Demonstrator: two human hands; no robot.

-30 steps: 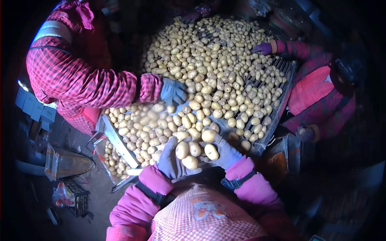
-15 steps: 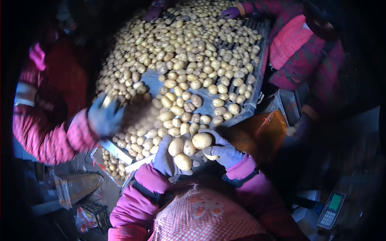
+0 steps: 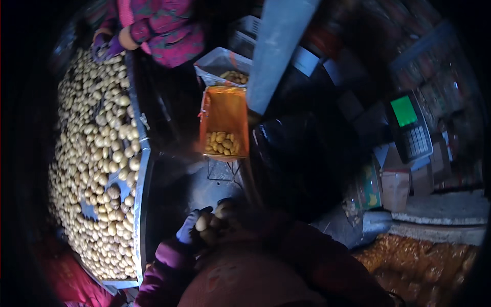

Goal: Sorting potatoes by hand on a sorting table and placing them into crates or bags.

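Close to my body, my left hand (image 3: 190, 228) in a purple glove is closed around several potatoes (image 3: 203, 222). One more, darker potato (image 3: 225, 207) sits beside them, on the side of my right arm (image 3: 302, 250). Deep shadow swallows my right hand, so its fingers do not show. Ahead of my hands is an orange-lined basket (image 3: 225, 107) with yellow potatoes in its near end, standing on a thin metal frame.
To the left runs a metal-edged sorting table (image 3: 144, 169) covered with potatoes; a co-worker's gloved hands (image 3: 107, 48) are at its far end. Behind the basket stand a white-lined crate (image 3: 220, 61) and a slanted grey post (image 3: 281, 51). A scale display (image 3: 409, 125) glows green at right.
My view and body have turned right, away from the table toward the orange-lined basket. Potatoes have come along in my left hand; my right hand has passed into shadow.
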